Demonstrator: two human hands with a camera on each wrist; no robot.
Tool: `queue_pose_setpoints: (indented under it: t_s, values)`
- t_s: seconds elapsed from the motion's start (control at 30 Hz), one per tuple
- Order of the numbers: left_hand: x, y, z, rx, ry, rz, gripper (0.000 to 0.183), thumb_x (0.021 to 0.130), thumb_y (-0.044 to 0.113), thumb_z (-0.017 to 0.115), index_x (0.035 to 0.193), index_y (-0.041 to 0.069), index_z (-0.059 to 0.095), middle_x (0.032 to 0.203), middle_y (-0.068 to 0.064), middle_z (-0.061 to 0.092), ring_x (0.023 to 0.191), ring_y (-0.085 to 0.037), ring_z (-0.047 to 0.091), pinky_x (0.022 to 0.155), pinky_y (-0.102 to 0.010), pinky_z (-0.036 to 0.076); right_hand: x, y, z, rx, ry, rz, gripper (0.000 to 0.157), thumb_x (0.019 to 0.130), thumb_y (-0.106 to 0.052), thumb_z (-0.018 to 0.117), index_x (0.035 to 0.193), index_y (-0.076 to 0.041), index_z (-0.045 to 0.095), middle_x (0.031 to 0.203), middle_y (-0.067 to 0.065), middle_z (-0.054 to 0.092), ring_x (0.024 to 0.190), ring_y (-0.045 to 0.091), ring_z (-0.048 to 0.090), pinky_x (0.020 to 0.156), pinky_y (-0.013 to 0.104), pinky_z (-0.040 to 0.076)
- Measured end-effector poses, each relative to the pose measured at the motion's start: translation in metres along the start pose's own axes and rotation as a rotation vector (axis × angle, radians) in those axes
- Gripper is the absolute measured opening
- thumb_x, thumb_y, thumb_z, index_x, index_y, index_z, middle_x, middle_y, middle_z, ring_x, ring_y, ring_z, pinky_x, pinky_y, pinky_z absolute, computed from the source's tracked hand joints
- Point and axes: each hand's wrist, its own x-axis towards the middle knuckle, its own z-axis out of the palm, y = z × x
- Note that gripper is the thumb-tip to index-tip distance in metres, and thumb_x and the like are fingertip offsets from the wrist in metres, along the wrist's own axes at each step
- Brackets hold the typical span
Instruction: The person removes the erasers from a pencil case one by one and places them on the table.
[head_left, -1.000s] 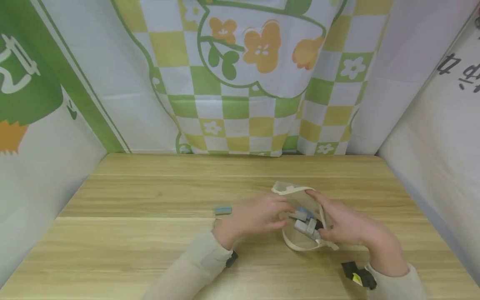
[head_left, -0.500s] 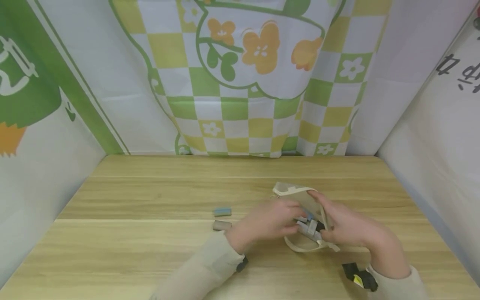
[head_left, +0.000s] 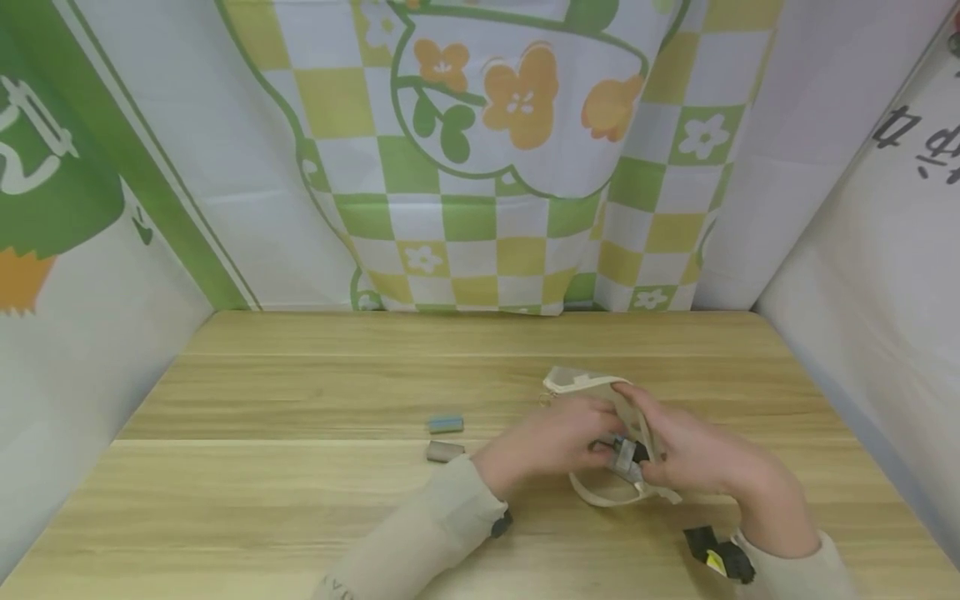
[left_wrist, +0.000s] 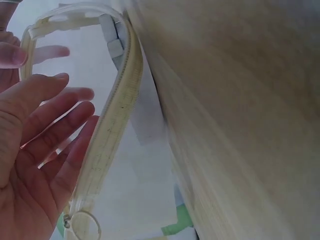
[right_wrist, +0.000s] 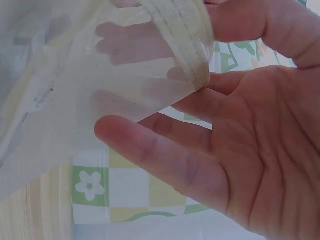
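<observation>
A translucent zipper pouch (head_left: 588, 382) with a cream zipper edge stands with its mouth open at the right middle of the table. My right hand (head_left: 693, 450) holds its right edge, thumb and fingers on either side of the zipper band (right_wrist: 185, 45) in the right wrist view. Fingers of my left hand (head_left: 566, 437) reach into the mouth, hiding part of the contents. Inside lie small light-grey pieces (head_left: 624, 454) and a black piece (head_left: 640, 452). The left wrist view shows loosely extended left fingers (left_wrist: 60, 120), apart from the grey blocks (left_wrist: 112, 45) against the far pouch wall.
Left of the pouch, a small blue-and-grey piece (head_left: 446, 425) and a grey-brown piece (head_left: 445, 452) lie on the wooden table (head_left: 262, 500). A checked, flowered curtain (head_left: 472, 217) hangs along the table's back edge. White cloth panels (head_left: 877, 275) flank the sides.
My left hand has moved right and deeper into the pouch, uncovering the grey-brown piece on the table. My right hand and the pouch have stayed nearly still.
</observation>
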Motion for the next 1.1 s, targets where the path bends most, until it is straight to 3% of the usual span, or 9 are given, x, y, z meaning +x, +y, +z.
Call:
queue_pose_setpoints:
  t_s: [0.23,0.33,0.43,0.53,0.67,0.9,1.1]
  values:
    - [0.009,0.003,0.002,0.01,-0.103,0.043,0.029,0.089,0.02,0.07,0.117,0.013,0.072,0.115,0.003,0.071,0.108,-0.006,0.064,0.094,-0.013,0.047,-0.001,0.002,-0.001,0.016,-0.006,0.001,0.1,0.077,-0.001,0.067,0.158,-0.007,0.009,0.084,0.007,0.055,0.045,0.004,0.034,0.05,0.027,0.043]
    - [0.012,0.004,0.003,0.004,-0.137,0.053,0.03,0.089,0.022,0.07,0.118,0.015,0.072,0.117,0.004,0.07,0.11,-0.006,0.062,0.097,-0.013,0.045,-0.001,0.003,-0.001,0.016,0.008,-0.005,0.1,0.076,0.0,0.067,0.158,-0.007,0.01,0.102,0.015,0.059,0.048,0.005,0.038,0.053,0.027,0.044]
    - [0.015,0.004,0.003,-0.015,-0.154,0.058,0.031,0.088,0.022,0.07,0.118,0.015,0.072,0.119,0.004,0.07,0.112,-0.007,0.062,0.1,-0.014,0.045,-0.002,0.004,0.0,0.018,0.013,-0.011,0.1,0.076,0.0,0.068,0.158,-0.006,0.011,0.105,0.017,0.059,0.05,0.005,0.04,0.055,0.027,0.045]
    - [0.018,0.002,0.005,-0.048,-0.158,0.056,0.032,0.088,0.019,0.071,0.12,0.013,0.071,0.121,0.002,0.069,0.112,-0.008,0.063,0.099,-0.015,0.045,-0.002,0.005,-0.001,0.035,0.004,-0.013,0.101,0.076,0.0,0.067,0.158,-0.006,0.009,0.088,0.01,0.058,0.048,0.004,0.038,0.053,0.027,0.046]
    - [0.02,0.0,0.007,-0.077,-0.161,0.045,0.034,0.087,0.017,0.071,0.12,0.012,0.07,0.121,0.001,0.069,0.11,-0.007,0.063,0.097,-0.014,0.046,-0.003,0.006,-0.001,0.05,-0.004,-0.015,0.101,0.076,0.001,0.066,0.158,-0.008,0.007,0.065,-0.002,0.046,0.045,0.003,0.035,0.049,0.026,0.045]
    - [0.021,-0.002,0.008,-0.113,-0.186,0.006,0.035,0.088,0.018,0.072,0.122,0.012,0.07,0.123,0.002,0.069,0.112,-0.007,0.063,0.098,-0.013,0.045,-0.003,0.004,-0.002,0.036,-0.001,-0.016,0.1,0.077,0.0,0.066,0.158,-0.007,0.008,0.057,-0.009,0.033,0.045,0.003,0.033,0.046,0.025,0.041]
    - [0.023,-0.007,0.008,-0.166,-0.195,0.012,0.033,0.087,0.016,0.071,0.12,0.01,0.07,0.114,0.003,0.072,0.104,-0.007,0.064,0.092,-0.012,0.045,-0.002,0.003,-0.002,0.042,-0.014,-0.015,0.1,0.078,0.001,0.065,0.158,-0.009,0.008,0.058,-0.009,0.034,0.045,0.003,0.031,0.045,0.024,0.039]
